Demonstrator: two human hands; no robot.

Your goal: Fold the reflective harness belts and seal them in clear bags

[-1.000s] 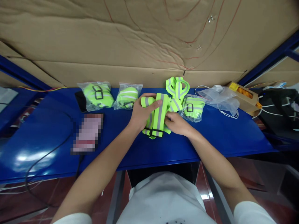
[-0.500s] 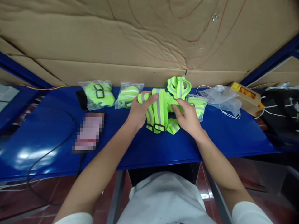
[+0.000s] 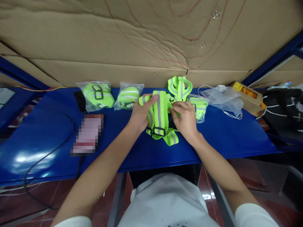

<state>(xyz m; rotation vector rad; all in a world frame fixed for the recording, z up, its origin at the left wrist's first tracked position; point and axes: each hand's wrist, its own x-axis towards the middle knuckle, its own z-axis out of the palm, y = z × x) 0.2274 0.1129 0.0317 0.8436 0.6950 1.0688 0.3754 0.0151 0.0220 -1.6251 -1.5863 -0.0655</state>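
A bundle of neon-yellow reflective straps (image 3: 160,110) with grey stripes and black buckles is held up over the blue table. My left hand (image 3: 141,113) grips its left side, thumb across the folded webbing. At the bundle's right side my right hand (image 3: 185,117) is closed, fingertips pinching the strap; the fingers partly hide what they hold. A loose strap end (image 3: 171,138) hangs below the buckles. Behind the right hand stands a looped reflective strap (image 3: 180,86), and a bagged strap bundle (image 3: 200,107) lies just to the right.
Two more bagged strap bundles, one on the left (image 3: 98,96) and one nearer (image 3: 129,97), lie along the back. A phone (image 3: 88,134) rests at left. Plastic bags (image 3: 223,97), white cables and a cardboard box (image 3: 250,97) sit at right. A cardboard wall (image 3: 94,37) closes the back.
My right hand has shifted slightly left and turned, its fingers curling in tighter on the strap. The loose end hangs a little lower. My left hand keeps its grip.
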